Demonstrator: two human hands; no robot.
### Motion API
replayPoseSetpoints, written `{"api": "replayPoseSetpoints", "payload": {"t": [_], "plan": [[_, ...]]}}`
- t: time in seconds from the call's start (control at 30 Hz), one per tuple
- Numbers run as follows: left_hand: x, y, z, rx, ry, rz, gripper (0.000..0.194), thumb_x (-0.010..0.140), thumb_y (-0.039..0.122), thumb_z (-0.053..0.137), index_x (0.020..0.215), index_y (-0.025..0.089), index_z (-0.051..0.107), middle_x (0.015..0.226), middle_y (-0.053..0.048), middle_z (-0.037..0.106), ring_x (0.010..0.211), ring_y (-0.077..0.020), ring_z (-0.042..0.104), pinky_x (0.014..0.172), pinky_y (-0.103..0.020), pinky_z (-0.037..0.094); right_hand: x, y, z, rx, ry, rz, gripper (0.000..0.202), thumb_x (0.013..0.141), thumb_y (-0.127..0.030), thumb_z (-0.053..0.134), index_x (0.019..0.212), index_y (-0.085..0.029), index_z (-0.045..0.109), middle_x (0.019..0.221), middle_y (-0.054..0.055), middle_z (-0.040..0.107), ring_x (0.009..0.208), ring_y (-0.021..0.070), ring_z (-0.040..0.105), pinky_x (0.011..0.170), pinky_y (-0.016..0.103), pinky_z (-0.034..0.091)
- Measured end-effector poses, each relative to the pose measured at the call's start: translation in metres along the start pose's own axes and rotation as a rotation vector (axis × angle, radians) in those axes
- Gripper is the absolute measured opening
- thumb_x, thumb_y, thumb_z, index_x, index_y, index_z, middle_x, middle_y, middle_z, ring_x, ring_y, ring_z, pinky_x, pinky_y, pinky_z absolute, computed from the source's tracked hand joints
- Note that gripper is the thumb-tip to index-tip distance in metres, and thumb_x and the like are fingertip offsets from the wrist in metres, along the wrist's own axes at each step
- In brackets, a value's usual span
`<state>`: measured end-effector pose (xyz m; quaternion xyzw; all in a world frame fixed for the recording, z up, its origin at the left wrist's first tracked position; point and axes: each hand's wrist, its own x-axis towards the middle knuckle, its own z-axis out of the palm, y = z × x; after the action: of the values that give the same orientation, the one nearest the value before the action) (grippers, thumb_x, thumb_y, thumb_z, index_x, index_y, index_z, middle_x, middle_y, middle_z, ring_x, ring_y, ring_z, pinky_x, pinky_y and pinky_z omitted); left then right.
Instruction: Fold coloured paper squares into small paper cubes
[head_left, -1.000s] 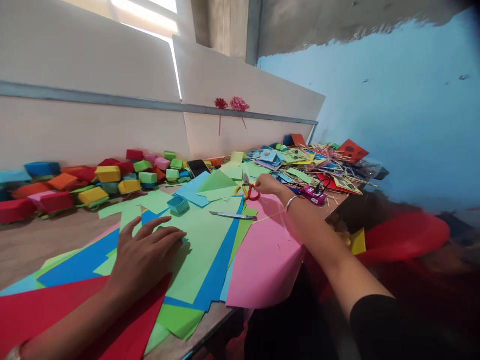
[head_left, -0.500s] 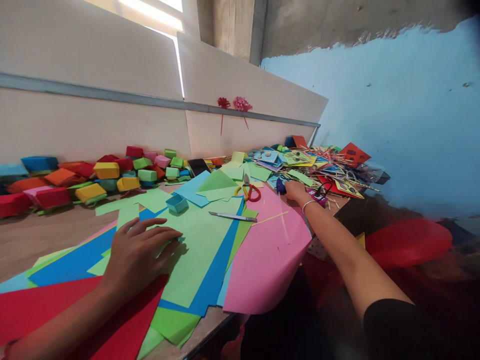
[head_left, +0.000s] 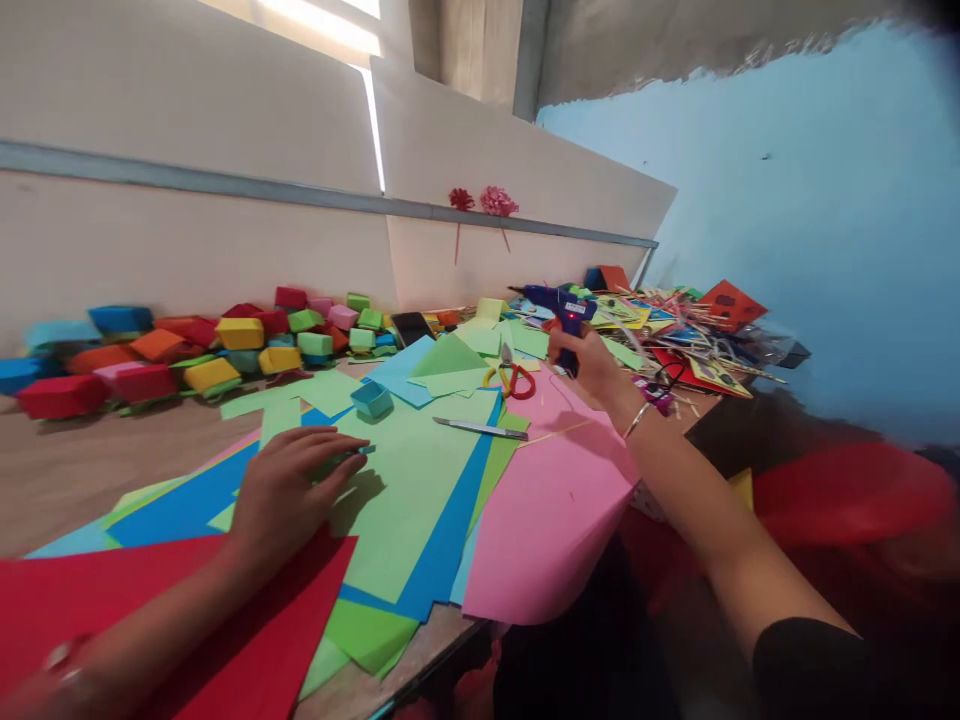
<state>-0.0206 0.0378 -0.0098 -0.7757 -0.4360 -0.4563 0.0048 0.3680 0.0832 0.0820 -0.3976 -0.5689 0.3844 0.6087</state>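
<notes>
Right hand [head_left: 596,368], right of centre in frame, clamped round the glue gun [head_left: 555,298] by its handle. Probably light, rigid; keep clear of likely-hot nozzle [head_left: 517,290]. Left hand [head_left: 289,480], lower left, pinching small blue piece [head_left: 367,449]: presumably paper, easily creased.

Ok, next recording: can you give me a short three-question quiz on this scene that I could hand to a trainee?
1. Which hand holds the blue glue gun?
2. True or false: the left hand pinches a small light-blue piece.
3. Fill in the missing word: the scissors on the table have one yellow handle and one ____ handle.

Key:
1. The right hand, which holds it raised above the paper.
2. True; the piece shows between thumb and fingers.
3. Red.
</notes>
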Motion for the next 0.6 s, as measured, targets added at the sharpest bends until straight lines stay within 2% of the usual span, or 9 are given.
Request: {"api": "replayPoseSetpoints", "payload": {"t": [0.13, 0.23, 0.3, 0.4, 0.6], "plan": [[0.002, 0.001, -0.003, -0.028, 0.006, -0.201, 0.033, 0.082, 0.052, 0.058, 0.084, 0.025, 0.077, 0.089, -0.007, 0.077, 0.09, -0.027, 0.067, 0.084, -0.042, 0.051, -0.029, 0.02, 0.064, -0.01, -0.233, 0.171, 0.038, 0.055, -0.029, 0.082, 0.088, -0.016, 0.069, 0.067, -0.003, 0.062, 0.054, 0.0084, 0.051, 0.053, 0.024, 0.04], [0.003, 0.001, -0.002, -0.044, 0.024, -0.273, 0.033, 0.08, 0.052, 0.06, 0.084, 0.025, 0.078, 0.088, -0.006, 0.077, 0.089, -0.0254, 0.066, 0.084, -0.04, 0.05, -0.052, 0.033, 0.096, -0.034, -0.372, 0.233, 0.039, 0.052, -0.031, 0.084, 0.084, -0.015, 0.069, 0.072, -0.001, 0.065, 0.062, 0.0104, 0.054, 0.058, 0.025, 0.042], [0.002, 0.002, -0.001, -0.057, 0.033, -0.268, 0.031, 0.08, 0.051, 0.061, 0.082, 0.026, 0.078, 0.088, -0.006, 0.077, 0.09, -0.0252, 0.066, 0.087, -0.041, 0.049, -0.064, 0.038, 0.106, -0.124, -0.422, 0.222, 0.031, 0.057, -0.034, 0.082, 0.079, -0.016, 0.068, 0.072, -0.001, 0.064, 0.065, 0.0119, 0.054, 0.062, 0.027, 0.043], [0.002, 0.004, 0.0, -0.081, 0.036, -0.255, 0.028, 0.079, 0.049, 0.063, 0.081, 0.026, 0.078, 0.087, -0.006, 0.077, 0.093, -0.0259, 0.065, 0.089, -0.042, 0.048, -0.074, 0.042, 0.111, -0.297, -0.383, 0.205, 0.028, 0.065, -0.041, 0.079, 0.074, -0.018, 0.066, 0.068, -0.002, 0.062, 0.064, 0.0128, 0.052, 0.059, 0.028, 0.041], [0.003, 0.012, -0.003, -0.057, 0.009, -0.181, 0.024, 0.08, 0.046, 0.065, 0.079, 0.027, 0.079, 0.082, -0.005, 0.077, 0.093, -0.0262, 0.066, 0.087, -0.042, 0.048, -0.079, 0.049, 0.116, -0.462, -0.342, 0.205, 0.029, 0.064, -0.042, 0.08, 0.077, -0.022, 0.064, 0.061, -0.004, 0.056, 0.059, 0.0129, 0.048, 0.053, 0.027, 0.037]]}}
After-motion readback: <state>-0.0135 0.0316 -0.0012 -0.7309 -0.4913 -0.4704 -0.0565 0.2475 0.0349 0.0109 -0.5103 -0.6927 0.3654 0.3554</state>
